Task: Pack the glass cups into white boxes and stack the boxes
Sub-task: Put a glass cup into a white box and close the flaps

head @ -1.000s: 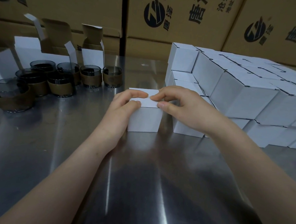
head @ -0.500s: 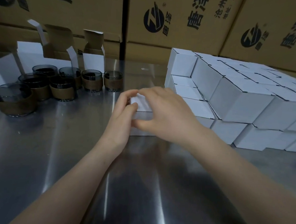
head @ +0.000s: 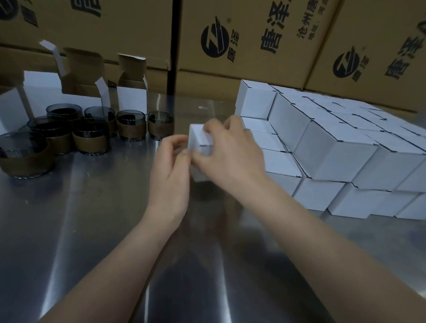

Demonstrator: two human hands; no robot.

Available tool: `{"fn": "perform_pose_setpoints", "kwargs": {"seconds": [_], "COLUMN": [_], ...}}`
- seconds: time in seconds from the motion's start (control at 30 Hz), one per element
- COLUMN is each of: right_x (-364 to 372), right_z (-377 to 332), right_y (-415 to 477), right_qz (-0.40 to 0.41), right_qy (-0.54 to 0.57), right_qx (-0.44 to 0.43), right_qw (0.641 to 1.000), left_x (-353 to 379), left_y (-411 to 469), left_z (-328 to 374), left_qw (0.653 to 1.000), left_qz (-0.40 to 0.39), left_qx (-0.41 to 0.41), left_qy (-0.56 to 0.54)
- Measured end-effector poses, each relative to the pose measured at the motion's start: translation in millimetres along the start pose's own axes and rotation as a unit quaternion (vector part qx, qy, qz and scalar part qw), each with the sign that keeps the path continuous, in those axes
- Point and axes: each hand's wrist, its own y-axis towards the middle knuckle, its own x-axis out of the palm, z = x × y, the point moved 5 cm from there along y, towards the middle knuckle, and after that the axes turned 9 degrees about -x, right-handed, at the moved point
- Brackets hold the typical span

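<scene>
Head view: right hand (head: 232,155) grips the small white cardboard box (head: 199,136) from above, probably to carry it to the stepped stack of closed white boxes (head: 331,147) just beside it. Left hand (head: 172,164) curls at the box's near corner, perhaps steadying it; whether it actually holds the box I cannot tell. Brown-sleeved glass cups (head: 90,135) wait on the steel counter (head: 80,228).

Single head-worn view (wide-angle); faces forward and down, close over the metal table (head: 80,228)

Note: your left hand (head: 170,170) and right hand (head: 231,160) are bare, with nothing worn on fingers or wrists as far as the blur allows, and both forearms (head: 117,262) are uncovered skin from the wrists to the near edge of view.
</scene>
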Motion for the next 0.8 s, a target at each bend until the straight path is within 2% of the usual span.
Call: {"fn": "perform_pose_setpoints", "kwargs": {"seconds": [0.13,0.23,0.33,0.5,0.8], "right_x": [-26,-43,-48,-37,-16], "right_z": [33,65,92,111,116], "right_y": [30,56,74,90,94], "right_qz": [0.08,0.112,0.1,0.069,0.033], "right_qy": [0.049,0.042,0.005,-0.044,-0.1], "right_qx": [0.057,0.101,0.14,0.16,0.134], "right_qw": [0.994,0.988,0.985,0.984,0.985], "left_x": [4,13,24,36,41], "left_y": [-2,-7,-14,-22,-30], "left_z": [-4,-6,-9,-8,-4], "left_qw": [0.997,0.985,0.966,0.944,0.925], "left_qz": [-0.009,-0.066,-0.121,-0.187,-0.225], "left_qx": [0.019,0.059,0.085,0.08,0.096], "left_qy": [0.08,0.152,0.213,0.259,0.291]}}
